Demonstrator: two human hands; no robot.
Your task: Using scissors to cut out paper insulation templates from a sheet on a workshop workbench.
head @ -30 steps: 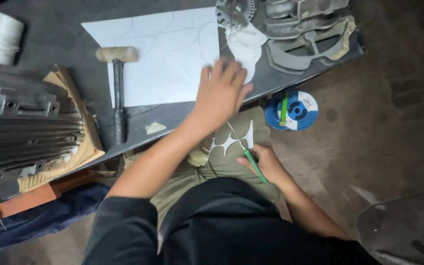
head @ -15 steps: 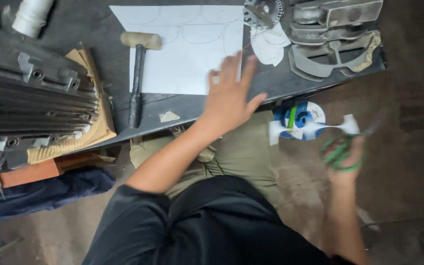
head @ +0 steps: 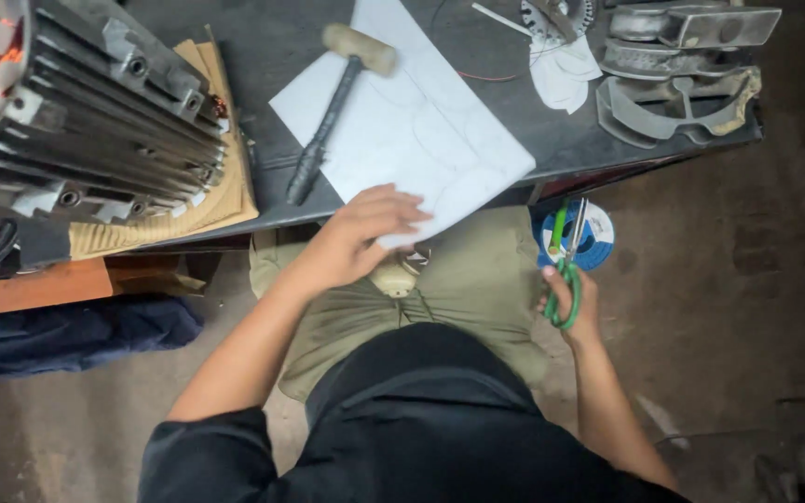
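The left hand [head: 356,237] holds the near corner of the paper [head: 402,130]. Its fingers lie on top of the sheet and pinch the edge. The paper is white with thin curved lines drawn on it. It lies on the dark table [head: 263,56] and its near corner sticks out over the table edge, above the person's lap.

The right hand [head: 572,300] is at 3 o'clock from the left hand, well apart from it and below the table edge. Its fingers are curled through the green handles of the scissors [head: 566,265]. The blades point up toward 12 o'clock and look closed or nearly closed.

Just behind the blades, a blue and white disc [head: 598,244] lies on the floor.

A mallet [head: 333,102] rests across the far left side of the paper, with its head at 12 o'clock and its handle running down to 7 o'clock. A big ribbed motor [head: 76,112] sits on the table at 10 o'clock from the left hand. Grey metal parts [head: 682,74] lie at 2 o'clock.
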